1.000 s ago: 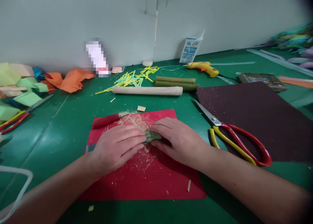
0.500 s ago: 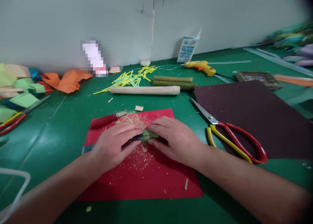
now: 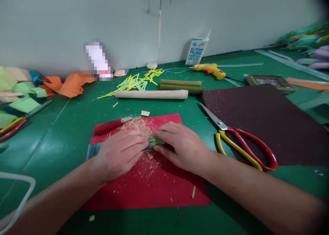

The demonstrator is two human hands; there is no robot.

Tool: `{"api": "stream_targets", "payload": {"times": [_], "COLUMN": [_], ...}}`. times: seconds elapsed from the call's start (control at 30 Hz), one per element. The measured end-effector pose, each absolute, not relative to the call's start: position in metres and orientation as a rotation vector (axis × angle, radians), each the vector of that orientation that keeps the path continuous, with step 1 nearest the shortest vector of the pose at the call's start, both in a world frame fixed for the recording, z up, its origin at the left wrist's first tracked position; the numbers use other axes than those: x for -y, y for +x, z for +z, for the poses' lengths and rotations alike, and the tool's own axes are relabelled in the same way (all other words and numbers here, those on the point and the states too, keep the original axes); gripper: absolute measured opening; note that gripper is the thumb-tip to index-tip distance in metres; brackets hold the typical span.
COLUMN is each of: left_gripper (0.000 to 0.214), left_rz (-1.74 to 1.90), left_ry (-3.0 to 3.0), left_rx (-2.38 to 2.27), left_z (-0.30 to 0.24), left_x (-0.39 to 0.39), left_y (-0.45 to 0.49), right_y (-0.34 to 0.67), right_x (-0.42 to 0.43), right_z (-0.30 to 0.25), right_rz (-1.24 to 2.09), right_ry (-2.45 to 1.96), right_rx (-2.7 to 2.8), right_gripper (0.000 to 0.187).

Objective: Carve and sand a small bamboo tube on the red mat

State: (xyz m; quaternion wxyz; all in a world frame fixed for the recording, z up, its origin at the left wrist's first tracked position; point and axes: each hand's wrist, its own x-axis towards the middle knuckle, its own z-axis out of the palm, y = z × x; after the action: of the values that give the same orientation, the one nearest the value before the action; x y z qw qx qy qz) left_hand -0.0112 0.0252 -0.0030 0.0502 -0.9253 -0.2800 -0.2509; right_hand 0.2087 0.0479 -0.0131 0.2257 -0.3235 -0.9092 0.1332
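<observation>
My right hand (image 3: 180, 142) is closed round a short green piece that looks like bamboo (image 3: 155, 142), with one end showing between my hands. My left hand (image 3: 123, 151) is closed over a flat blue-grey strip (image 3: 94, 150), which sticks out on its left side; its kind is unclear. The left fingertips meet the end of the green piece, and the strip's other end is mostly hidden under the fingers. Both hands are over a red sheet (image 3: 177, 190) strewn with pale shavings (image 3: 138, 123). Just beyond my left hand lies a red-handled knife (image 3: 109, 126).
Large scissors (image 3: 239, 142) lie to the right, partly on a dark brown sheet (image 3: 269, 125). Farther back are a pale stick (image 3: 151, 94), green bamboo lengths (image 3: 181, 87), yellow strips (image 3: 133, 82), a glue gun (image 3: 209, 70) and a carton (image 3: 197, 51). More scissors (image 3: 24, 116) lie left.
My left fingers have closed down over the strip, covering the dark part seen between them before. More of the strip shows left of that hand. My right hand keeps its grip.
</observation>
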Motion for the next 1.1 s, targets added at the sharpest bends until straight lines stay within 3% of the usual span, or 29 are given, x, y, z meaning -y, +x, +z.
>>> {"api": "stream_targets", "payload": {"times": [0.2, 0.37, 1.1], "left_gripper": [0.017, 0.021, 0.016], "left_rz": [-0.809, -0.797, -0.865], "left_ry": [-2.818, -2.865, -2.864], "left_rx": [1.160, 0.967, 1.133], "left_z": [-0.0007, -0.0024, 0.0028], "left_x": [-0.0257, -0.0212, -0.0231], "left_y": [-0.0063, -0.0087, -0.0013], "right_y": [0.2076, 0.2071, 0.2064], "right_x": [-0.0457, -0.0452, -0.0428], "right_z": [-0.0157, -0.0158, -0.0145], "right_rz": [0.354, 0.334, 0.331], "right_ry": [-0.922, -0.949, -0.934], "right_rx": [2.517, 2.525, 2.522], "right_gripper": [0.027, 0.028, 0.027]}}
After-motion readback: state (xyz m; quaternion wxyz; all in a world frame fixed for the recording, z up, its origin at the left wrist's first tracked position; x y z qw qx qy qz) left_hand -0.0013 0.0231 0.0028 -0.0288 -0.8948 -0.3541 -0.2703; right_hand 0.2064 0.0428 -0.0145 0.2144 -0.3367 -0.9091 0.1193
